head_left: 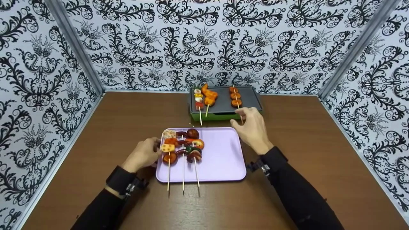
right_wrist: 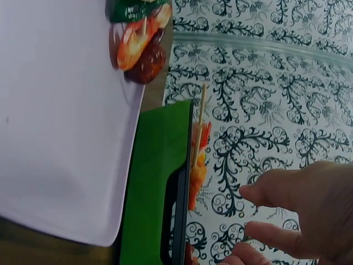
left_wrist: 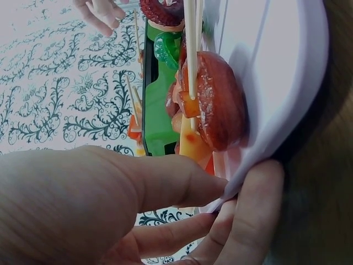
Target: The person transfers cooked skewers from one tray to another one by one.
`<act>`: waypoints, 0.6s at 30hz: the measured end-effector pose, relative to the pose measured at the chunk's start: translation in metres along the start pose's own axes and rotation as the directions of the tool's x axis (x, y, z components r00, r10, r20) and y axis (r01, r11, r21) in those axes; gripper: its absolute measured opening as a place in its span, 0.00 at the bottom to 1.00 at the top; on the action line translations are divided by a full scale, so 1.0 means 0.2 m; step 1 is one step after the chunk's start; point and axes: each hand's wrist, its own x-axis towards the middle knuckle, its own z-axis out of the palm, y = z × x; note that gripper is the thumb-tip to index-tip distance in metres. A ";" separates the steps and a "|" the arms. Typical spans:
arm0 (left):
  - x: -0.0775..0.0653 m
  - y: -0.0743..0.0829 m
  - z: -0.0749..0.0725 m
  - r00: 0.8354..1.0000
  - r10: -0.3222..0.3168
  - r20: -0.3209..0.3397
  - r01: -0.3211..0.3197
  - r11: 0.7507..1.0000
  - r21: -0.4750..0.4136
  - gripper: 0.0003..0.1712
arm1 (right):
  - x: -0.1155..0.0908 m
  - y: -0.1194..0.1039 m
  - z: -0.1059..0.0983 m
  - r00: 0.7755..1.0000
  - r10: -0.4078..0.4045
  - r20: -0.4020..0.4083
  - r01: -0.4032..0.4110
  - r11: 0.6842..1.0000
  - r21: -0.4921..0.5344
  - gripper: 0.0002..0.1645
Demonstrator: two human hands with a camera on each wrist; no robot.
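Observation:
My left hand grips the left rim of a lilac tray, thumb above and fingers beneath in the left wrist view. Three loaded skewers lie on the tray's left half, among them one with a cheese-like yellow piece and one with dark curled tentacles. My right hand hovers at the front of a green grill, thumb and fingers apart. Its fingertips overlap the stick of a skewer of round orange-brown slices. In the right wrist view, nothing shows between thumb and fingers.
On the grill's grey plate lie two more skewers at the left: one with mixed pieces, one with an orange wing-like piece. Their sticks overhang the front. Patterned walls enclose the brown table.

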 end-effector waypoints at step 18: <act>0.00 -0.01 0.00 1.000 0.001 -0.020 -0.001 1.000 0.008 0.28 | 0.16 0.15 0.01 0.996 0.092 -0.003 -0.092 0.994 -0.058 0.27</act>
